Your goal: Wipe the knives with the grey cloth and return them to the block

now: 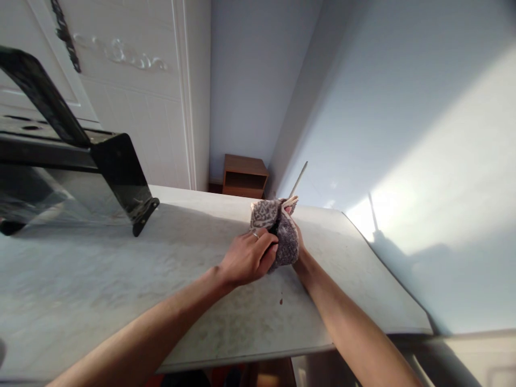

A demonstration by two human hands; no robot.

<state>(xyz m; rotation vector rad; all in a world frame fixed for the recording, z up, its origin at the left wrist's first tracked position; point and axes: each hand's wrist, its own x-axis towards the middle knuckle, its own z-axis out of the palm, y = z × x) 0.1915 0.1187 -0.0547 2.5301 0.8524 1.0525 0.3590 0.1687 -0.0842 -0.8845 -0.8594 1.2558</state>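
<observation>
My left hand (250, 255), with a ring on one finger, is closed on the near left side of a grey-brown patterned cloth (287, 242) with a light edge. Mostly hidden behind the cloth, my right hand (299, 244) grips it from the right, and a fingertip shows near the folded top. From the top of the fold a thin metal shaft (299, 177) sticks up and to the right, like that of a screwdriver. Its lower end is covered by the cloth and hands. Both hands are held above the pale marbled tabletop (193, 247).
A black metal frame (121, 166) with a clear panel stands on the table at left. White cabinet doors (133, 102) rise behind it. Beyond the table's far edge is a brown wooden cabinet (245, 165); a sunlit wall (403, 134) runs along the right. A small dark spot (281, 301) marks the tabletop.
</observation>
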